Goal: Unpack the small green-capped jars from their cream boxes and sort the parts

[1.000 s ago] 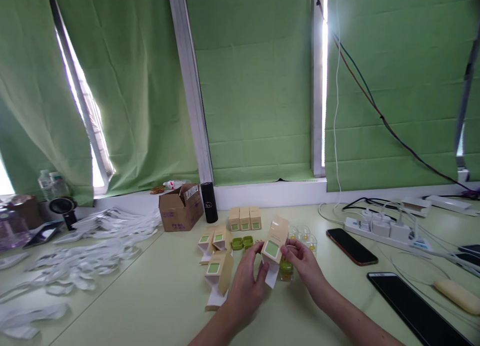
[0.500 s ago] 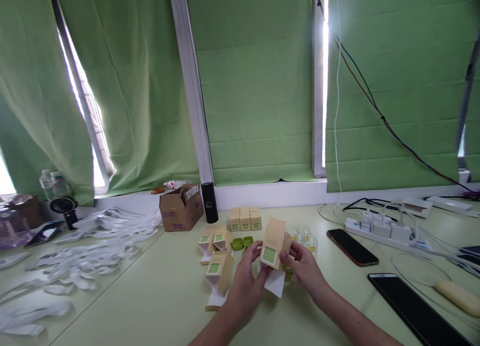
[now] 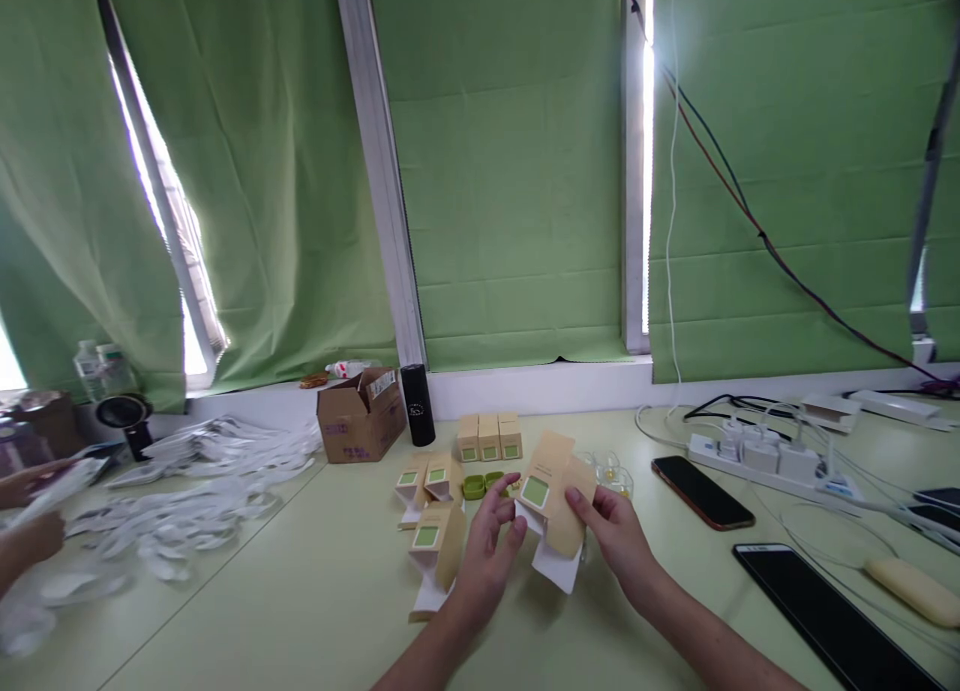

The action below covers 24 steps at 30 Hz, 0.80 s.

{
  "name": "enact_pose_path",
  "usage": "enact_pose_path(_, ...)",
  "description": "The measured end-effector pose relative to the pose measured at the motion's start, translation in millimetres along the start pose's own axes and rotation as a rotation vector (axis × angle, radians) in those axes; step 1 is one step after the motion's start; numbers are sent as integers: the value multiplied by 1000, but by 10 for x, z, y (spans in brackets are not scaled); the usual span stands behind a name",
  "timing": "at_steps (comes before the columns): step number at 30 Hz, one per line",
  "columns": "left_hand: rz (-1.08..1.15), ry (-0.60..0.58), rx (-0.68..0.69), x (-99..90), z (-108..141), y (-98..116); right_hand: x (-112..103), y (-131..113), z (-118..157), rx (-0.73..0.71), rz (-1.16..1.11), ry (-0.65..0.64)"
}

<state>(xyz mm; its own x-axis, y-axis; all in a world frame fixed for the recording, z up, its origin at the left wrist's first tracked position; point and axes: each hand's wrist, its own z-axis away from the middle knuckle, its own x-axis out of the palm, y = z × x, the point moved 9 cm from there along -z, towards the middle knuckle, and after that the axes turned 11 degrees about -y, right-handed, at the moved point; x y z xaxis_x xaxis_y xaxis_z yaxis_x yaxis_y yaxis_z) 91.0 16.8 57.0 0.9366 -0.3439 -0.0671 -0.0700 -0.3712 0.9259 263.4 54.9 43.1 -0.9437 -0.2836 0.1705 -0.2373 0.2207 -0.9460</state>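
Note:
My right hand (image 3: 619, 536) grips a small kraft cardboard box (image 3: 555, 471) by its side, thumb on the front. The box has a green square window or label, and its flaps hang loose underneath, white inside. My left hand (image 3: 491, 541) is just to the left of the box, fingers apart, with nothing in it. Beyond that hand are small green containers (image 3: 480, 485). Left of them stand open kraft boxes (image 3: 437, 541) with white flaps folded out. Partly hidden behind the held box are clear round-lobed plastic pieces (image 3: 611, 471) with yellow inside.
Three kraft boxes (image 3: 489, 437) stand in a row at the back, near a black cylinder (image 3: 418, 405) and a brown carton (image 3: 361, 416). White straps (image 3: 187, 491) and another person's hands (image 3: 30, 536) are at left. Phones (image 3: 701, 491) and a power strip (image 3: 772, 461) lie at right.
My left hand has let go of the box, and its fingers have spread. The box has tilted in my right hand. Another person's hands have come in at the left edge.

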Motion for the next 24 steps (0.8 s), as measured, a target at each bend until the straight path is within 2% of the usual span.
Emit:
enact_pose_path(5, -28, 125, -66, -135, -40, -29, -23, 32, 4, 27, -24, 21)
enact_pose_path(9, -53, 174, -87, -184, -47, -47, -24, 34, 2, 26, -4, 10)
enact_pose_path(12, -52, 157, -85, -178, -63, -85, -9, 52, -2, 25, 14, -8)
enact_pose_path(18, -13, 44, -80, -95, -118, -166, 85, 89, 3, -27, 55, -85)
enact_pose_path(21, 19, 53, -94, -103, -105, -164, 92, 79, 12, -55, 88, -98)
enact_pose_path(24, 18, 110, -92, -168, -84, -133, 37, -4, 28, -114, 99, -55)
